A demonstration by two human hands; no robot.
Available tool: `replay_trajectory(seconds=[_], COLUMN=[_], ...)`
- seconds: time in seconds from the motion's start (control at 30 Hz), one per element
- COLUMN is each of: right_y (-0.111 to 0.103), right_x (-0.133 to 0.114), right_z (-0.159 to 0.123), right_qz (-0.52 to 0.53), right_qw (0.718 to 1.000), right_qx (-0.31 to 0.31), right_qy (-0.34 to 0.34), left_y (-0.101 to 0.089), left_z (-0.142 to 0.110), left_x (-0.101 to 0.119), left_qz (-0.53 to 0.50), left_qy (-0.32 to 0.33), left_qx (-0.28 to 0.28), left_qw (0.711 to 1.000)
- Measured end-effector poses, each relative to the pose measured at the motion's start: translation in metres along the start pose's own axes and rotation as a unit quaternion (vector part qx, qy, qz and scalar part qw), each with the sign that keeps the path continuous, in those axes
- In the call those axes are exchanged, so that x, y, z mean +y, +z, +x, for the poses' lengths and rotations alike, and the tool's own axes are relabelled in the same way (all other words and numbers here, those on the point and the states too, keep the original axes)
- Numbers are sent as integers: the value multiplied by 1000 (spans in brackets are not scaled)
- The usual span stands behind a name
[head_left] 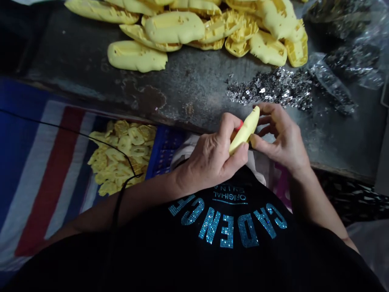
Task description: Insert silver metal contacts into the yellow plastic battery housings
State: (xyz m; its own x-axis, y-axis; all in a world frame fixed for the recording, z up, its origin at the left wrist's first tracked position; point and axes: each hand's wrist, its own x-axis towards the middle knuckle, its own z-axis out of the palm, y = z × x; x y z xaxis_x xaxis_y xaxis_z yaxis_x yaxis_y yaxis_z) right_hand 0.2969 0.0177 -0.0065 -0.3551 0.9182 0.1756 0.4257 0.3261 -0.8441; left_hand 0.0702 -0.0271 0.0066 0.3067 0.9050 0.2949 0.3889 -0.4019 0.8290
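Note:
Both my hands hold a slim yellow moulded plastic piece [245, 129] above the table's near edge. My left hand [209, 156] grips its lower part, and a small red object [239, 125] shows behind the fingers, too hidden to identify. My right hand [281, 138] pinches the piece from the other side, with fingertips curled over its upper end. A heap of larger yellow moulded shells [182, 28] lies at the far side of the table, some showing ribbed undersides.
A scattered pile of small silvery metallic pieces [270, 87] lies on the worn dark metal table [188, 85], beside clear plastic bags [349, 56] of similar pieces. Small yellow parts [118, 156] rest on a striped cloth [51, 170] over my lap. My black sequinned shirt [227, 227] fills the bottom.

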Motion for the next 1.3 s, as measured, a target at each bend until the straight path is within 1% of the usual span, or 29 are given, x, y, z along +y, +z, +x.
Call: replay_trajectory(seconds=[0.07, 0.1, 0.23, 0.3, 0.37, 0.43, 0.53, 0.6, 0.7, 0.77, 0.83, 0.87, 0.9, 0.93, 1.0, 1.03, 1.1, 1.17, 1.23, 1.3], right_y=[4, 6, 16, 18, 18, 17, 18, 21, 24, 22, 18, 16, 14, 13, 15, 18, 26, 33, 35, 33], right_x=[7, 10, 19, 19, 18, 15, 11, 7, 2, 2, 6, 10, 15, 20, 29, 32, 35, 34, 31, 29], right_z=[-3, -5, -18, -24, -28, -30, -31, -32, -29, -21, -7, 3, 13, 25, 46, 56, 70, 74, 69, 56], right_qz=[-6, -10, -36, -55, -77, -95, -118, -135, -156, -139, -106, -107, -130, -184, -301, -344, -393, -415, -433, -448], right_qw=[1000, 999, 992, 984, 976, 970, 963, 960, 962, 974, 987, 989, 987, 978, 949, 935, 917, 907, 897, 885], right_qx=[15, 28, 113, 154, 178, 191, 206, 208, 193, 153, 98, 80, 71, 76, 65, 49, 14, -1, -3, -7], right_qy=[-14, -21, -44, -70, -99, -117, -125, -127, -118, -97, -75, -67, -64, -65, -66, -66, -65, -71, -90, -125], left_y=[3, 3, -3, -5, -6, -3, 2, 3, -1, -9, -20, -25, -31, -36, -44, -48, -52, -55, -57, -58], left_z=[1, 2, 5, 7, 9, 10, 10, 9, 5, 0, -9, -13, -18, -22, -28, -30, -33, -34, -35, -36], left_x=[0, 0, 0, 0, -1, -2, -6, -9, -17, -25, -34, -39, -45, -50, -58, -62, -68, -71, -73, -74], left_qz=[8, -3, -88, -90, -75, -68, -48, -36, -30, -29, -55, -89, -133, -182, -264, -289, -312, -320, -316, -269], left_qy=[3, -5, -94, -112, -93, -60, -24, -20, -37, -67, -129, -168, -207, -240, -276, -284, -291, -294, -286, -257], left_qx=[-15, -29, -104, -128, -134, -126, -103, -89, -71, -62, -60, -58, -48, -27, 36, 66, 108, 123, 124, 96], left_qw=[1000, 1000, 986, 981, 984, 988, 993, 995, 996, 995, 988, 980, 968, 953, 923, 912, 898, 892, 896, 923])
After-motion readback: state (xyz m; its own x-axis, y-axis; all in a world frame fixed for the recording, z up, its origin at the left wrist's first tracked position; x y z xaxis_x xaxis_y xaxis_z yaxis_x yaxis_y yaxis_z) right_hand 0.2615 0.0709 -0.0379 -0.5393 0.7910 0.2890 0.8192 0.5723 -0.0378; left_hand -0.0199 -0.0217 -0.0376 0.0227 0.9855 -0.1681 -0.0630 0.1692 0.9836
